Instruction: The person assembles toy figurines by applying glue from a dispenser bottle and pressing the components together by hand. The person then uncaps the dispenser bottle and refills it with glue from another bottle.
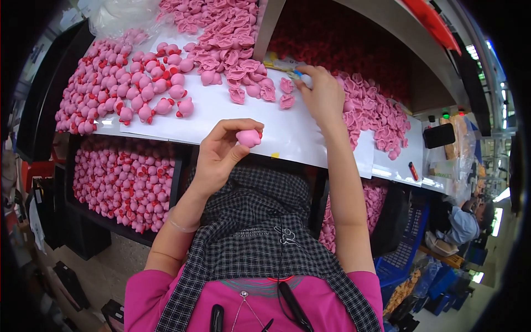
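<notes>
Between the thumb and fingers of my left hand (218,155) is a small rounded pink plastic piece (248,138) with a bit of red at its side. It is held above the front part of the white table top. My right hand (325,95), farther back, has its fingers closed around a small white-and-blue bottle (303,81); much of it is covered by the hand. Two loose pink shell pieces (286,102) lie just left of that hand. Rounded pink pieces with red parts (146,91) are spread over the table's left side.
Hollow pink shells (235,47) are heaped at the back, with more shells (368,108) right of my right arm. A black bin (124,182) of pink-and-red pieces sits below the table's left edge. A red lighter-like object (413,171) and a dark phone-like slab (439,135) are at right.
</notes>
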`<state>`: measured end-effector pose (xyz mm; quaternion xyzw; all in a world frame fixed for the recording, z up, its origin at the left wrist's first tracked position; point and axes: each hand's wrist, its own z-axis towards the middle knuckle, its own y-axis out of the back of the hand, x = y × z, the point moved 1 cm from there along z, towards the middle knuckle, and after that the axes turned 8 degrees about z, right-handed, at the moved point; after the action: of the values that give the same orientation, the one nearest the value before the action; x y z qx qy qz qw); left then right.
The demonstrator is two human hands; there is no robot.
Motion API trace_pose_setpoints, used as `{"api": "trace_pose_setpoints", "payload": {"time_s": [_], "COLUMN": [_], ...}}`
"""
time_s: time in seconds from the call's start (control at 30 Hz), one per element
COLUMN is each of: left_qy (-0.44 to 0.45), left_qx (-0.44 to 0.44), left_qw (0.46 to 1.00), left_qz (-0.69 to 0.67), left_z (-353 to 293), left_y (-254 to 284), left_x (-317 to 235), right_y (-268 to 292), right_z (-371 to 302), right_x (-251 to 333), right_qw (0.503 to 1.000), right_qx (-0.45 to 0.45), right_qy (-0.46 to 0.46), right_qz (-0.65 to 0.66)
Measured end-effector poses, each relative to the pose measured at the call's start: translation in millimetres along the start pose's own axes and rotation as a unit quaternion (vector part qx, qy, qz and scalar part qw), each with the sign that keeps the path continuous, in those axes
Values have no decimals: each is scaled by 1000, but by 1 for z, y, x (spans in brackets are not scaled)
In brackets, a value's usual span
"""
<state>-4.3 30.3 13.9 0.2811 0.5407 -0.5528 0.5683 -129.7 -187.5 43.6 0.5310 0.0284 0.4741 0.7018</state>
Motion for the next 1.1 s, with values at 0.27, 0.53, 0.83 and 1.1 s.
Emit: {"api": "trace_pose_setpoints", "payload": {"time_s": [0.27, 0.53, 0.83, 1.1], "left_qy": [-85, -87, -127, -126], "left_qx": [-42, -100, -101, -116], "left_qw": [994, 978, 934, 938], "left_qz": [50, 161, 318, 302], "left_z": [-1, -1, 2, 3], "left_y": [3, -2, -3, -8], "left_x": [5, 4, -9, -6], "right_y": [22, 32, 37, 22], "right_z": [-26, -75, -77, -76], "right_x": [37, 89, 86, 84], "right_qw": [964, 913, 962, 942], "right_qx": [36, 83, 28, 14], "right_qy": [16, 56, 181, 94], "right_qz": [263, 396, 204, 320]}}
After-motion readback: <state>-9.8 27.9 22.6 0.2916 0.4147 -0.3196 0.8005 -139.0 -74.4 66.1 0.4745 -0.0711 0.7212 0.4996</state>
